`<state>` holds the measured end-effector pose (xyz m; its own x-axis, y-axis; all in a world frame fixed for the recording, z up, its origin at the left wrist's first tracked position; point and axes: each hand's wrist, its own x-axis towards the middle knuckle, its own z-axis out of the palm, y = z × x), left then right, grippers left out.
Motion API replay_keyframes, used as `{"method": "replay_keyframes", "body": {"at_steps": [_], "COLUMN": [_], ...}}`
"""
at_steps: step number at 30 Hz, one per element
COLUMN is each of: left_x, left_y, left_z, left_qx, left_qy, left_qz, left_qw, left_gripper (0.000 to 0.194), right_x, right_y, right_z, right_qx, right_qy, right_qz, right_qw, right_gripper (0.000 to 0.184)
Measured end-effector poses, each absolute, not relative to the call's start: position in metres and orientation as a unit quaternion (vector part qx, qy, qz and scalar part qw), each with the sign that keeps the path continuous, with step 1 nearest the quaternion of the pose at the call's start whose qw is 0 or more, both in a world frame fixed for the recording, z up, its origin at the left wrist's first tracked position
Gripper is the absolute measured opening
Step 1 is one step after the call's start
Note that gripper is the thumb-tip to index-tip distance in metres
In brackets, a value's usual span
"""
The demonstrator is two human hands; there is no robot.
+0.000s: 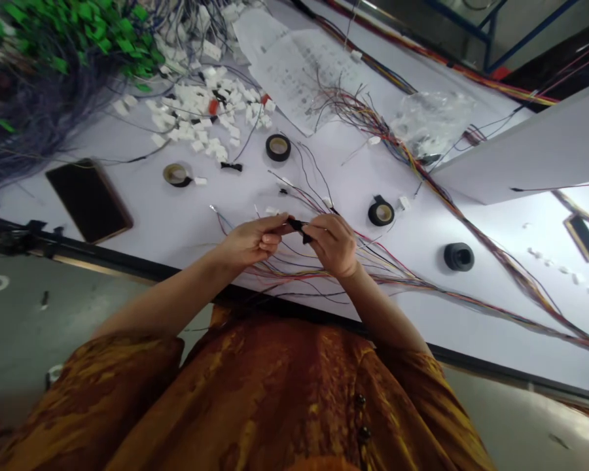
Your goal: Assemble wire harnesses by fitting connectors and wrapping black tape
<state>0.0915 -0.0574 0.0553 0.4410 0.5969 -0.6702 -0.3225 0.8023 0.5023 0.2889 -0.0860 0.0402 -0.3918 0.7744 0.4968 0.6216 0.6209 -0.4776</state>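
Note:
My left hand (256,242) and my right hand (332,243) meet close together over the near side of the table. Between their fingertips is a small black piece (300,227), which looks like a strip of black tape or a small connector; its exact kind is too small to tell. Both hands pinch it, one from each side. Loose thin wires (304,195) run just beyond my right hand. Below both hands a multicoloured wire bundle (397,280) stretches along the table to the right.
Rolls of black tape (278,148) lie beyond my hands, another tape roll (177,174) farther left. A phone (89,200) rests at left. White connectors (201,111), wires with green connectors (88,29) and printed sheets (299,69) cover the back. A white panel (525,144) stands at right.

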Motion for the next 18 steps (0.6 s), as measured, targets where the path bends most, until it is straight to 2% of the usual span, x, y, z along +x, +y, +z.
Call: {"method": "replay_keyframes", "body": {"at_steps": [4, 7, 9, 11, 13, 18], "left_x": [0.101, 0.105, 0.104, 0.100, 0.097, 0.092], "left_y": [-0.071, -0.080, -0.082, -0.081, -0.078, -0.076], "left_z": [0.054, 0.050, 0.046, 0.041, 0.037, 0.035], "left_qx": [0.284, 0.456, 0.584, 0.688, 0.752, 0.785], "left_qy": [0.459, 0.462, 0.454, 0.422, 0.388, 0.342], "left_qz": [0.396, 0.484, 0.495, 0.465, 0.425, 0.395], "left_qw": [0.743, 0.587, 0.456, 0.364, 0.323, 0.333], "left_gripper": [0.027, 0.029, 0.027, 0.023, 0.021, 0.021], "right_x": [0.275, 0.263, 0.258, 0.258, 0.259, 0.265], "right_y": [-0.088, -0.079, -0.069, -0.059, -0.048, -0.022], "right_z": [0.056, 0.056, 0.053, 0.049, 0.046, 0.036], "right_qx": [-0.501, -0.523, -0.511, -0.505, -0.511, -0.471], "right_qy": [-0.700, -0.514, -0.421, -0.357, -0.309, -0.356], "right_qz": [0.267, 0.453, 0.553, 0.623, 0.679, 0.789], "right_qw": [0.434, 0.507, 0.506, 0.478, 0.427, 0.172], "right_gripper": [0.007, 0.018, 0.027, 0.032, 0.033, 0.029]}}
